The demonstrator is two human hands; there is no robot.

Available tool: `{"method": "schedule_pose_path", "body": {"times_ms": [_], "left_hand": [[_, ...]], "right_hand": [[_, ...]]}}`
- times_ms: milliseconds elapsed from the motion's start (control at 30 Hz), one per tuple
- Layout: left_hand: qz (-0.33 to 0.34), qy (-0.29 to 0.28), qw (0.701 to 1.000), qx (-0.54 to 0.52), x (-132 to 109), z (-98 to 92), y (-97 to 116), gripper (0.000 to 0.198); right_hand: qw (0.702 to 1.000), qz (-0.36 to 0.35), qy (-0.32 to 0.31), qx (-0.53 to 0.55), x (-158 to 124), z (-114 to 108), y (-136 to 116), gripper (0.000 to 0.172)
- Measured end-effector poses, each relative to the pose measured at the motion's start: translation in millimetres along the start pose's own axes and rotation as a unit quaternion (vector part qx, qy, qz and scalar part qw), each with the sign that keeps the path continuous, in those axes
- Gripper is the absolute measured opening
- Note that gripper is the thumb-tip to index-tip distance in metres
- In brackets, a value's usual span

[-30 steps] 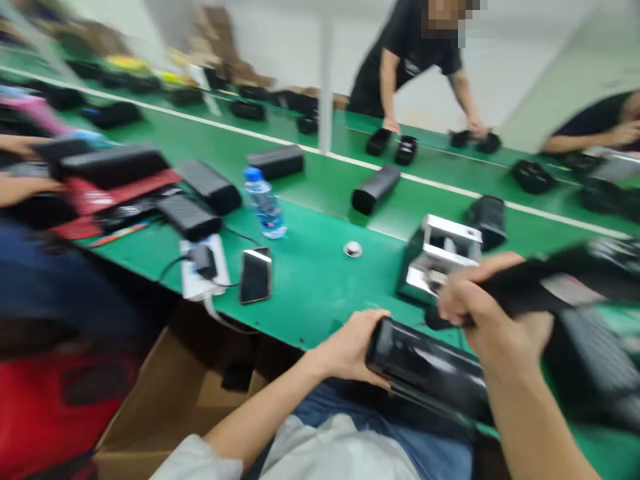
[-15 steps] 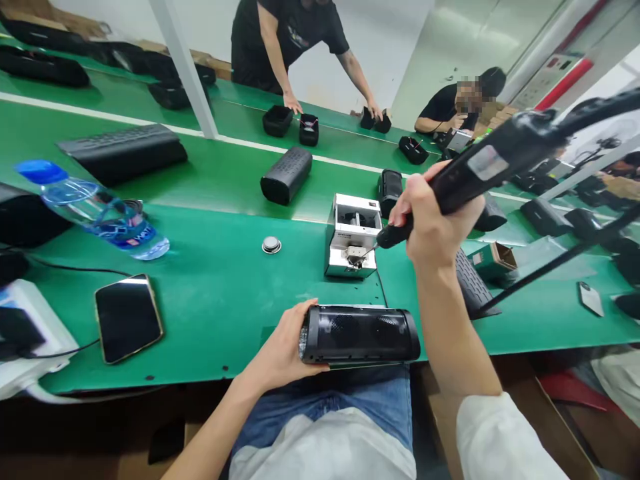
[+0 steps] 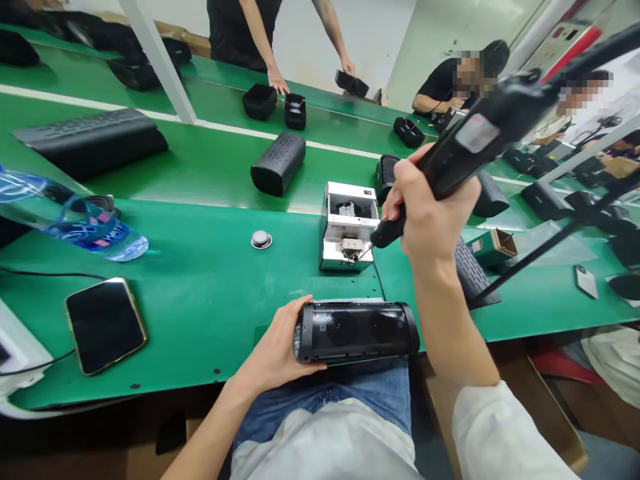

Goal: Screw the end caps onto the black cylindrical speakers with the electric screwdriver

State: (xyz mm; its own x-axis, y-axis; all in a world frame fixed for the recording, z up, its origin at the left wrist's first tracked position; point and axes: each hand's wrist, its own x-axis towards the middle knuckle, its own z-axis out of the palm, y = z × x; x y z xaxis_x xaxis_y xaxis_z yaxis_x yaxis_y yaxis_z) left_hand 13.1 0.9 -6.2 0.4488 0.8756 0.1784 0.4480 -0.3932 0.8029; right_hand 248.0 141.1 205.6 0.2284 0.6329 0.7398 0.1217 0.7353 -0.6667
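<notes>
My left hand (image 3: 277,350) grips the left end of a black cylindrical speaker body (image 3: 357,331) lying across the near edge of the green table (image 3: 210,293). My right hand (image 3: 430,213) is closed round a black electric screwdriver (image 3: 470,143). Its tip touches the front of a small white-and-metal screw feeder box (image 3: 347,227) just beyond the speaker.
A phone (image 3: 105,325), a water bottle (image 3: 75,220) and a white power strip lie at left. A small round metal part (image 3: 261,239) sits mid-table. Black speaker shells (image 3: 278,163) lie on the conveyor. Other people work across the belt and at right.
My view has swung right and steadied. My right hand brought the screwdriver tip to the feeder box. The speaker in my left hand shifted slightly.
</notes>
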Motion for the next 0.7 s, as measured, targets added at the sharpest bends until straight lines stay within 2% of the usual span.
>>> {"method": "schedule_pose_path", "body": {"times_ms": [167,300,467,567,700], "left_hand": [[-0.004,-0.014,1.000,0.003,1,-2.7,2,0.125],[-0.012,-0.023,1.000,-0.001,1,-3.9,4,0.124],[-0.014,-0.024,1.000,0.001,1,-3.9,4,0.122],[-0.011,-0.024,1.000,0.002,1,-3.5,3,0.120],[-0.016,-0.027,1.000,0.007,2,-4.0,3,0.118]], "right_hand": [[1.000,-0.016,0.012,-0.016,0,2,-18,0.040],[0.999,0.011,-0.014,-0.034,-2,10,-11,0.041],[0.997,0.050,-0.009,-0.060,1,10,-7,0.048],[0.996,0.067,-0.017,-0.059,1,7,-11,0.047],[0.996,0.056,-0.030,-0.063,-1,5,-16,0.041]]}}
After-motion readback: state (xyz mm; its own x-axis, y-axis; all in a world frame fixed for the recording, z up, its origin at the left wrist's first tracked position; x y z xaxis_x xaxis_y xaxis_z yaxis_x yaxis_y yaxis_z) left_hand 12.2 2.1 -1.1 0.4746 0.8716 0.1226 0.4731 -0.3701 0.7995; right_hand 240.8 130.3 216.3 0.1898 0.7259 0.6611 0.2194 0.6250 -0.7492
